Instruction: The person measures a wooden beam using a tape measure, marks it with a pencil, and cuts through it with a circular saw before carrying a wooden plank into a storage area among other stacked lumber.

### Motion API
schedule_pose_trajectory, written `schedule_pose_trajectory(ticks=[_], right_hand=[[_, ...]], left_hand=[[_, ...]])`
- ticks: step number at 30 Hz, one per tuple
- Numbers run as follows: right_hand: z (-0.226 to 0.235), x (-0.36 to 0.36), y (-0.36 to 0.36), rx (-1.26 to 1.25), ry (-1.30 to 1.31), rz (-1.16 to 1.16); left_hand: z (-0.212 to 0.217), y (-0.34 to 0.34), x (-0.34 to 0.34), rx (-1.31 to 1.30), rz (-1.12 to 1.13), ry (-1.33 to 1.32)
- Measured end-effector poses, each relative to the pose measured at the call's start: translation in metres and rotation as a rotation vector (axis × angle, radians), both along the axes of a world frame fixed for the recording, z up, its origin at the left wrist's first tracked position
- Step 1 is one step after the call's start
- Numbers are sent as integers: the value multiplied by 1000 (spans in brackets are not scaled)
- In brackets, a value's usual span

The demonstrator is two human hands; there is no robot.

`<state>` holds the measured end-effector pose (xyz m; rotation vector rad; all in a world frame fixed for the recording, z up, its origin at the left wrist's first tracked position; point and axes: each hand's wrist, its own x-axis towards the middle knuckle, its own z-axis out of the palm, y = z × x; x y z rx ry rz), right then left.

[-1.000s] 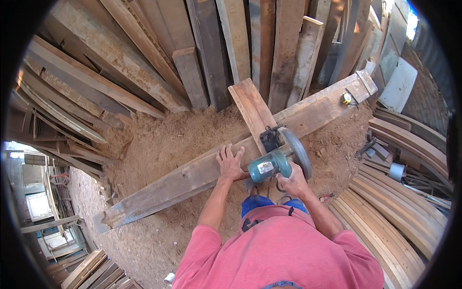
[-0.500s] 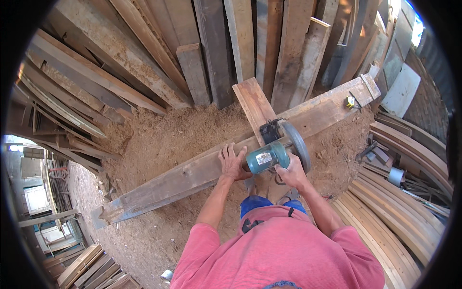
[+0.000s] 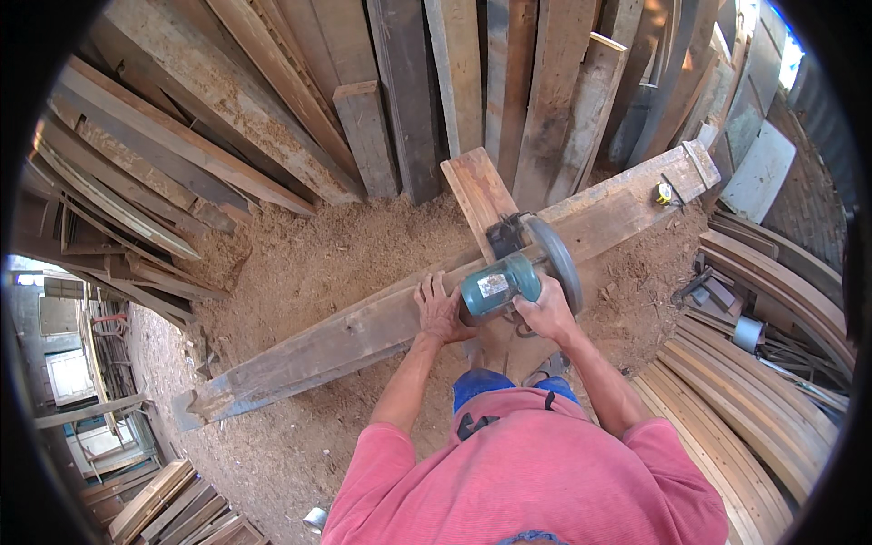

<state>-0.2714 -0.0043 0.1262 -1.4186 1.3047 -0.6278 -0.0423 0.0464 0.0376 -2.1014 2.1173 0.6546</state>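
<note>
My right hand [image 3: 547, 312] is wrapped round the handle of a green circular saw [image 3: 498, 284] with a dark blade guard. The saw rests on the wood in front of me, over the near end of a short reddish board [image 3: 479, 189] that juts away crosswise. My left hand [image 3: 440, 309] lies on a long, weathered plank [image 3: 313, 343], fingers spread, thumb side close to the saw's motor. It holds nothing. The saw body hides the cutting line and most of the blade.
A yellow-and-black tape measure [image 3: 664, 193] lies on the right end of the worn beam [image 3: 686, 168]. Tall boards [image 3: 407, 100] lean in a row at the back. Sawdust [image 3: 336, 245] covers the ground. Stacked planks [image 3: 727, 427] lie at the right, short timber [image 3: 150, 500] at the lower left.
The saw has shifted slightly left and away from me, with my right hand moving along on its handle. My left hand has stayed in place on the plank.
</note>
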Motion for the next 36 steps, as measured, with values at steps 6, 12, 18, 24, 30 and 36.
schedule_pose_trajectory(ticks=[6, 12, 18, 24, 30, 36], right_hand=[[-10, 7, -10, -48, -4, -10], [-11, 14, -25, -29, 19, -9], [-21, 21, -42, -77, 46, 10], [-20, 36, -65, -96, 45, 4], [-26, 50, -96, -111, 87, 8], [-31, 68, -129, -142, 85, 6]], left_hand=[[-1, 0, 1, -2, 7, 10], [-3, 1, 2, 3, -2, 10], [-11, 3, 3, 0, 11, 1], [-9, 3, 4, 28, -23, -39], [-8, 3, 5, -58, -12, 22], [-11, 5, 6, -75, -1, 43]])
